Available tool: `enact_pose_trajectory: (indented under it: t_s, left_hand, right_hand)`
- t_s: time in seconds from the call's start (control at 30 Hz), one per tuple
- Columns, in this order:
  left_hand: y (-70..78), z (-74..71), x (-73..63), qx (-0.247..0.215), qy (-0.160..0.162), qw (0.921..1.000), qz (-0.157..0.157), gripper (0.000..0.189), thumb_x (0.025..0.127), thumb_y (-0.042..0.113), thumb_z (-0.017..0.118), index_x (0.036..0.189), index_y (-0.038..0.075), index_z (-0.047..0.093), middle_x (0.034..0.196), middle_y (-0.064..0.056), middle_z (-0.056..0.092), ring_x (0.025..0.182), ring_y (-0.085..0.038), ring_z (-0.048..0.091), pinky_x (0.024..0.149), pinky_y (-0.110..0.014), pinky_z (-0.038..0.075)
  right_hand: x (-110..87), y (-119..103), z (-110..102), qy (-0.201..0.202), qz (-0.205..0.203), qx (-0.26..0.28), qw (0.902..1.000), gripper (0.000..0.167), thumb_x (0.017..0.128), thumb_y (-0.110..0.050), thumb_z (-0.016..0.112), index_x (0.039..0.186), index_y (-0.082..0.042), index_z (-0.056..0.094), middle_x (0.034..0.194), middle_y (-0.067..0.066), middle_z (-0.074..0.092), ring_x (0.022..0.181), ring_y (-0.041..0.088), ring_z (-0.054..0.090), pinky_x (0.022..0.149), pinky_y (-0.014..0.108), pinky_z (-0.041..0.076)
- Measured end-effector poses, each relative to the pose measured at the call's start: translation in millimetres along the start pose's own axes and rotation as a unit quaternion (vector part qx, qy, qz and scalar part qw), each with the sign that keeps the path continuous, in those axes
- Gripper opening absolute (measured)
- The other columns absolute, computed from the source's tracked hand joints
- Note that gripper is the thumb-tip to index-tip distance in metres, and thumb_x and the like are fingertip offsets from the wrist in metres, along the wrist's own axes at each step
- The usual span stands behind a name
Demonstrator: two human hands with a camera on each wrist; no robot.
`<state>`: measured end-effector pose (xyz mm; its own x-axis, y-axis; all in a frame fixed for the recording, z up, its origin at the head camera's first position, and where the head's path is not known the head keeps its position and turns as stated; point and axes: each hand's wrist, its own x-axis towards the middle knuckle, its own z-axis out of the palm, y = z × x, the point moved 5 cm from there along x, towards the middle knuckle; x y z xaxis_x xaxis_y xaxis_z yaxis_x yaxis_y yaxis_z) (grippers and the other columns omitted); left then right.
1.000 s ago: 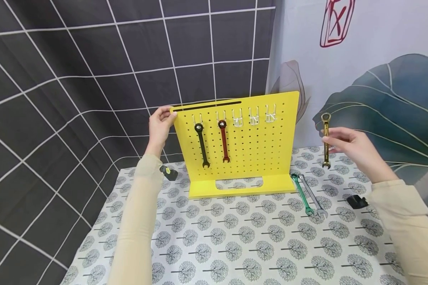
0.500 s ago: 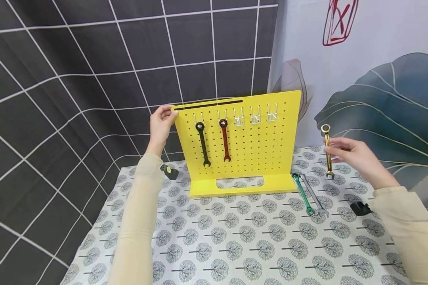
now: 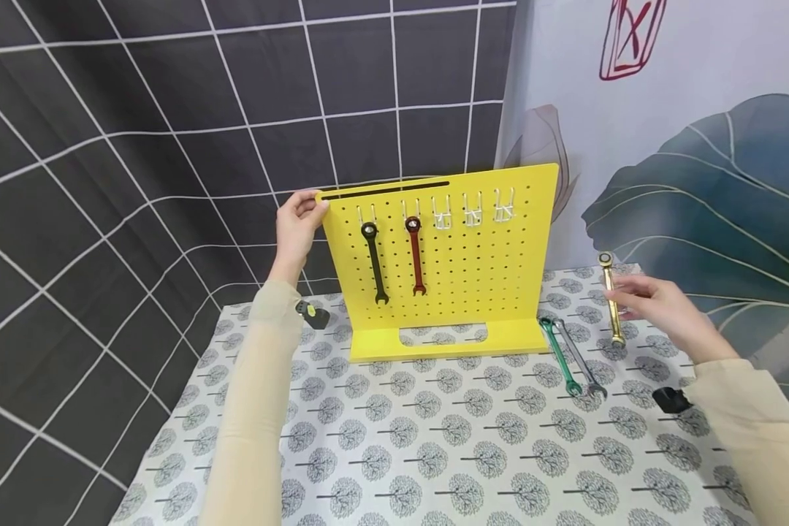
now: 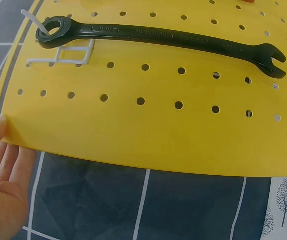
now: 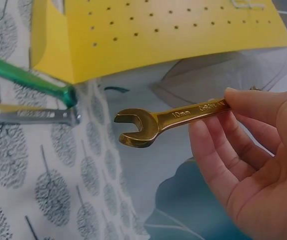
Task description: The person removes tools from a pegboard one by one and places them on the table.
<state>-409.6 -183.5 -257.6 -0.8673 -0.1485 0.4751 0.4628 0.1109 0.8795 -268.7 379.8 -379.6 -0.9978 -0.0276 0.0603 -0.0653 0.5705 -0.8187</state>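
Observation:
My left hand pinches the upper left corner of a yellow pegboard, thumb in front and fingers behind. A black combination wrench hangs by its ring end from the leftmost white hook, and a red wrench from the hook beside it. Off to the board's right, my right hand pinches a gold combination wrench between thumb and fingers, ring end up. In the right wrist view its open end, marked 10mm, points away from the hand.
Three white hooks on the board's right half bear nothing. On the tree-print tablecloth, a green wrench and a silver wrench lie side by side at the base's right end. A dark grid-patterned curtain stands behind.
The right hand has lowered with the gold wrench and shifted slightly right, tilting the wrench a little. The left hand keeps its hold on the board's corner.

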Motion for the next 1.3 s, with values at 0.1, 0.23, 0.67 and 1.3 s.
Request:
enact_pose_trajectory:
  t_s: [0.1,0.23,0.67,1.3]
  left_hand:
    - [0.7,-0.3,0.7,0.000,0.001,1.0000,0.001,0.027,0.094,0.004,0.070,0.120,0.000,0.065,0.097,-0.003,0.065,0.090,-0.013,0.064,0.085,-0.025,0.056]
    - [0.9,0.1,0.9,-0.003,-0.001,1.0000,-0.002,0.027,0.094,0.004,0.070,0.120,0.000,0.065,0.097,-0.002,0.064,0.091,-0.013,0.063,0.085,-0.025,0.056]
    - [1.7,0.2,-2.4,0.010,-0.009,0.9999,-0.003,0.032,0.095,0.007,0.070,0.124,-0.005,0.062,0.097,0.000,0.063,0.090,-0.012,0.062,0.087,-0.028,0.056]
    - [0.8,-0.3,-0.2,0.008,-0.006,0.9999,-0.005,0.032,0.095,0.006,0.070,0.124,-0.004,0.062,0.098,-0.001,0.064,0.091,-0.013,0.063,0.087,-0.028,0.056]
  right_hand:
    - [-1.3,7.0,0.5,0.000,-0.003,0.004,1.0000,0.064,0.102,-0.034,0.061,0.145,0.010,0.042,0.097,-0.028,0.060,0.085,-0.005,0.063,0.073,0.021,0.058]
    - [-3.3,16.4,1.8,0.001,-0.005,0.005,1.0000,0.061,0.103,-0.031,0.061,0.143,0.010,0.042,0.096,-0.029,0.059,0.085,-0.006,0.063,0.073,0.021,0.058]
    - [-9.0,42.8,12.3,-0.015,0.008,0.002,0.9999,0.059,0.103,-0.026,0.061,0.140,0.016,0.041,0.104,-0.002,0.066,0.083,-0.003,0.063,0.073,0.027,0.060]
    - [-6.3,69.8,19.1,-0.041,0.040,-0.001,0.9984,0.061,0.102,-0.024,0.062,0.142,0.016,0.037,0.109,0.017,0.069,0.083,0.004,0.064,0.075,0.027,0.060]
